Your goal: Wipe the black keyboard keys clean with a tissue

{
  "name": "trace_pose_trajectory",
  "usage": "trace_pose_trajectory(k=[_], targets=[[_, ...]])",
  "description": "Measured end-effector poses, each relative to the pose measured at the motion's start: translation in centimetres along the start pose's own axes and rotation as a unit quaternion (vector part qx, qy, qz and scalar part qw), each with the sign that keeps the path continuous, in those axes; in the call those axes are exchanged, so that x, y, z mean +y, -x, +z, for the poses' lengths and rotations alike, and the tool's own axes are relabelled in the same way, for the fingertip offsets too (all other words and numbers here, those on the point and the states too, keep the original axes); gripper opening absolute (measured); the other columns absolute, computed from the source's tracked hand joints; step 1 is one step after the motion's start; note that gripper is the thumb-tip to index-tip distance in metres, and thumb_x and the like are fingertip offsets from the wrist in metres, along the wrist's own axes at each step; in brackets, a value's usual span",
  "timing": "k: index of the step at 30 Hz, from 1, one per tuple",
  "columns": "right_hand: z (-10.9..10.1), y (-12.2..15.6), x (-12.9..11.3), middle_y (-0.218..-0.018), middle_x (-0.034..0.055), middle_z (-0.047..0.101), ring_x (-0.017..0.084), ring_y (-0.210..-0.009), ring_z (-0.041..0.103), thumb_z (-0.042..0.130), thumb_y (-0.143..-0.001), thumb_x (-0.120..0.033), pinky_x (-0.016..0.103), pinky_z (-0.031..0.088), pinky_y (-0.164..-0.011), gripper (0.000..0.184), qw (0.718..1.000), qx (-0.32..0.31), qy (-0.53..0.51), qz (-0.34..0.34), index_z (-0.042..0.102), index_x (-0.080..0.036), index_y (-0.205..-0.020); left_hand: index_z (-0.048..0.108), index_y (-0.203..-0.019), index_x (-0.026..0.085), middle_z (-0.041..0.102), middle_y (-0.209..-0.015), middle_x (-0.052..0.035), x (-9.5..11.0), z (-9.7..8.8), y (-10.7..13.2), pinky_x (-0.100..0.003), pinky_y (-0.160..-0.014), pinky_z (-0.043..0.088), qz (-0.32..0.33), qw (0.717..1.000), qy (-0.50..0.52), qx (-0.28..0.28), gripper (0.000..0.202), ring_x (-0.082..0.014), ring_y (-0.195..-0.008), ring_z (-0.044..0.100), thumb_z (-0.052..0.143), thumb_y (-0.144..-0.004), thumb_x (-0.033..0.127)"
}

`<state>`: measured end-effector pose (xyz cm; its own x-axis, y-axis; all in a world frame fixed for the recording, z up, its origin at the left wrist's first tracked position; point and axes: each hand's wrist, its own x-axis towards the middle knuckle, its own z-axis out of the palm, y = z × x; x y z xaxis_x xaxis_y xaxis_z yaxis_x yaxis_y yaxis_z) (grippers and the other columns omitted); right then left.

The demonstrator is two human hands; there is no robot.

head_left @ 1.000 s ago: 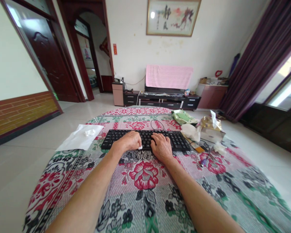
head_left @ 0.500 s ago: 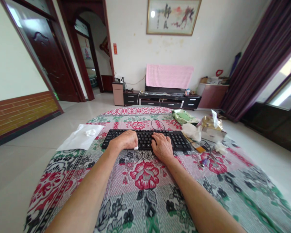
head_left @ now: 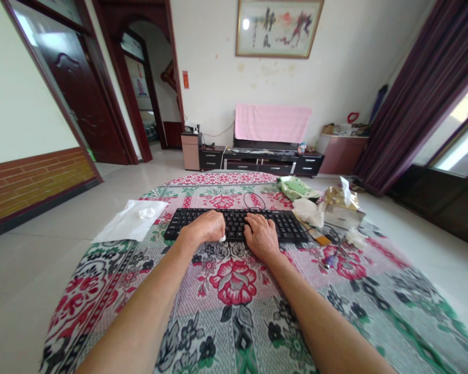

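Note:
A black keyboard (head_left: 290, 228) lies across the patterned tablecloth in front of me. My left hand (head_left: 208, 227) is closed over its middle-left keys, holding a small white wad (head_left: 222, 238) that looks like tissue. Only a bit of the wad shows below the fingers, by the keyboard's near edge. My right hand (head_left: 260, 234) rests palm down, fingers spread on the keys right of the middle. Behind the keyboard its thin black cable (head_left: 254, 194) curls on the cloth.
On the left lies a white paper sheet (head_left: 120, 226) bearing a crumpled white tissue (head_left: 146, 213). At right are a tissue box (head_left: 341, 214), a green cloth bag (head_left: 296, 188), crumpled white paper (head_left: 309, 212), an orange piece (head_left: 323, 240) and a cable with a purple plug (head_left: 328, 262).
My left hand has slid slightly to the right along the keyboard with the white wad in it. My right hand stays in place on the keys.

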<state>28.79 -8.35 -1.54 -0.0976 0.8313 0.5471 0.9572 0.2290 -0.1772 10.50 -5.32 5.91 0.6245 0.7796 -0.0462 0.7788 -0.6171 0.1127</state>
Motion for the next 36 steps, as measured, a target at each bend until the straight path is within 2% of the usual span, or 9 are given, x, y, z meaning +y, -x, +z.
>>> trace_pose_trajectory(k=[4, 7, 15, 18, 21, 26, 30, 33, 36], targets=[[0.0, 0.0, 0.0, -0.129, 0.0083, 0.060, 0.024, -0.120, 0.048, 0.040, -0.092, -0.026, 0.042, 0.032, -0.097, 0.033, 1.000, -0.002, 0.002, -0.001, 0.063, -0.019, -0.114, 0.077, -0.084, 0.022, 0.075, -0.084, -0.0033, 0.8, 0.2, -0.3, -0.020, -0.077, 0.046, 0.040, 0.999, 0.029, 0.021, 0.032, -0.0141, -0.083, 0.067, 0.052, -0.069, 0.009], [0.1, 0.0, 0.0, -0.129, 0.0077, 0.060, 0.024, -0.121, 0.048, 0.039, -0.092, -0.025, 0.042, 0.032, -0.097, 0.033, 1.000, -0.003, 0.003, -0.002, 0.063, -0.019, -0.114, 0.078, -0.082, 0.021, 0.075, -0.084, -0.0048, 1.2, 0.6, -0.5, -0.021, -0.077, 0.046, 0.046, 0.998, 0.025, 0.026, 0.031, -0.0153, -0.083, 0.067, 0.053, -0.067, 0.009], [0.2, 0.0, 0.1, -0.130, 0.0076, 0.059, 0.024, -0.121, 0.048, 0.040, -0.091, -0.026, 0.043, 0.030, -0.098, 0.032, 1.000, -0.002, -0.005, 0.001, 0.063, -0.020, -0.113, 0.078, -0.080, 0.021, 0.075, -0.080, -0.0048, -1.4, -0.8, 0.6, -0.022, -0.068, 0.046, -0.042, 0.998, 0.032, -0.019, 0.027, -0.0162, -0.075, 0.067, 0.057, -0.067, 0.012], [0.1, 0.0, 0.0, -0.130, 0.0077, 0.059, 0.025, -0.121, 0.047, 0.040, -0.091, -0.026, 0.042, 0.031, -0.097, 0.033, 1.000, -0.003, -0.003, 0.002, 0.063, -0.019, -0.113, 0.077, -0.083, 0.023, 0.075, -0.082, -0.0035, -1.1, -1.2, 0.5, -0.021, -0.070, 0.046, -0.035, 0.997, 0.069, 0.005, 0.029, -0.0149, -0.077, 0.067, 0.056, -0.067, 0.011], [0.0, 0.0, 0.0, -0.130, 0.0077, 0.059, 0.024, -0.120, 0.047, 0.040, -0.092, -0.026, 0.041, 0.031, -0.096, 0.033, 1.000, -0.002, -0.002, -0.001, 0.063, -0.019, -0.113, 0.077, -0.082, 0.021, 0.075, -0.083, -0.0037, -0.7, -0.9, 0.3, -0.021, -0.072, 0.046, -0.028, 0.997, 0.069, -0.003, 0.028, -0.0149, -0.078, 0.067, 0.057, -0.067, 0.010], [0.0, 0.0, 0.1, -0.130, 0.0065, 0.060, 0.024, -0.120, 0.047, 0.040, -0.091, -0.025, 0.040, 0.032, -0.095, 0.032, 1.000, -0.002, -0.005, -0.002, 0.063, -0.019, -0.112, 0.077, -0.079, 0.019, 0.075, -0.079, -0.0057, -1.5, -1.0, 0.6, -0.023, -0.068, 0.047, -0.080, 0.996, 0.032, -0.021, 0.022, -0.0172, -0.076, 0.066, 0.060, -0.066, 0.013], [0.1, 0.0, 0.1, -0.129, 0.0075, 0.060, 0.024, -0.120, 0.048, 0.041, -0.091, -0.025, 0.041, 0.031, -0.096, 0.031, 1.000, 0.004, -0.006, -0.003, 0.063, -0.019, -0.112, 0.077, -0.085, 0.020, 0.075, -0.083, -0.0057, -1.6, -0.9, 0.4, -0.024, -0.074, 0.047, -0.065, 0.997, 0.041, 0.019, 0.025, -0.0173, -0.079, 0.066, 0.058, -0.070, 0.015], [0.1, 0.0, 0.0, -0.129, 0.0075, 0.060, 0.024, -0.119, 0.048, 0.041, -0.091, -0.025, 0.041, 0.031, -0.096, 0.031, 1.000, 0.003, -0.005, -0.004, 0.063, -0.019, -0.112, 0.076, -0.091, 0.021, 0.075, -0.092, -0.0061, -1.1, 0.1, -0.4, -0.025, -0.083, 0.046, -0.046, 0.996, 0.043, 0.068, 0.027, -0.0175, -0.090, 0.066, 0.055, -0.075, 0.018], [0.0, 0.0, 0.0, -0.129, 0.0066, 0.060, 0.023, -0.119, 0.048, 0.041, -0.091, -0.025, 0.040, 0.032, -0.095, 0.031, 1.000, 0.002, -0.004, -0.003, 0.063, -0.018, -0.112, 0.077, -0.090, 0.020, 0.075, -0.092, -0.0067, -1.2, 1.0, -1.0, -0.026, -0.086, 0.046, -0.046, 0.996, 0.030, 0.073, 0.028, -0.0178, -0.092, 0.066, 0.053, -0.075, 0.014]])
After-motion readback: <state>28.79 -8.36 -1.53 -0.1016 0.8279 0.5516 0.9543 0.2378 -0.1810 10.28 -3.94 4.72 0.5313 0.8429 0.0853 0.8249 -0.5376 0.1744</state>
